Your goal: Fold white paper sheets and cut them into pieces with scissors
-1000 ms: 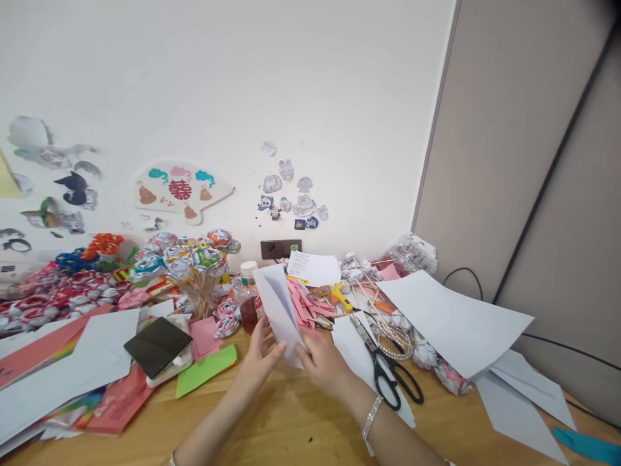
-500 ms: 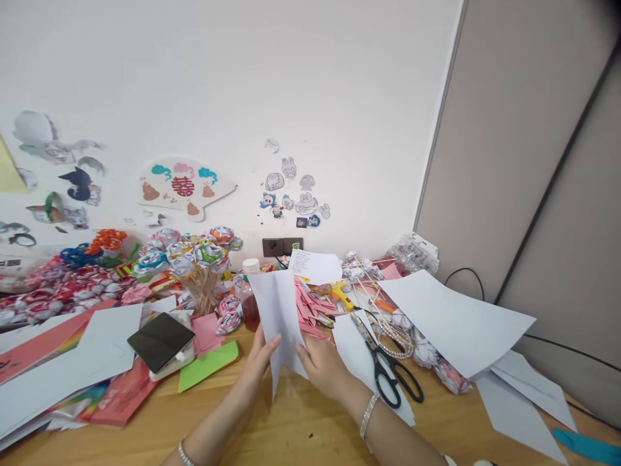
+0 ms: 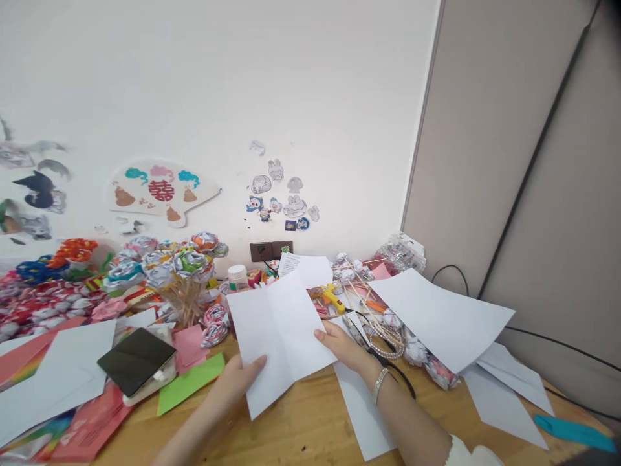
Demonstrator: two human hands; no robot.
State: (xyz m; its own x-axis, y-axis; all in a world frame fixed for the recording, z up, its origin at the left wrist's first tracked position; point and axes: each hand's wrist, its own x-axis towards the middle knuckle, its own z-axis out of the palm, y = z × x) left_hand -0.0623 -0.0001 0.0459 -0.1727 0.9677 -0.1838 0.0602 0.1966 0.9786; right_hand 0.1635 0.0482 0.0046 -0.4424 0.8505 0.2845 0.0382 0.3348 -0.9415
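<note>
A white sheet of paper (image 3: pixel 279 336) with a fold crease down its middle is held spread open above the wooden table (image 3: pixel 310 427). My left hand (image 3: pixel 235 382) grips its lower left edge, thumb on top. My right hand (image 3: pixel 347 346), with a bracelet at the wrist, pinches its right edge. Black scissors (image 3: pixel 383 353) lie just behind my right hand, partly hidden by it.
A dark phone (image 3: pixel 136 359) on a white box and a green paper (image 3: pixel 189 383) lie left. Paper flowers on sticks (image 3: pixel 179 272), a bottle (image 3: pixel 237 278), a yellow glue gun (image 3: pixel 332 298) and large white sheets (image 3: pixel 441 317) crowd the back and right. A teal tool (image 3: pixel 575 432) lies far right.
The folded white paper has been opened out flat between my hands. My hands moved apart, and the view shifted slightly to the right.
</note>
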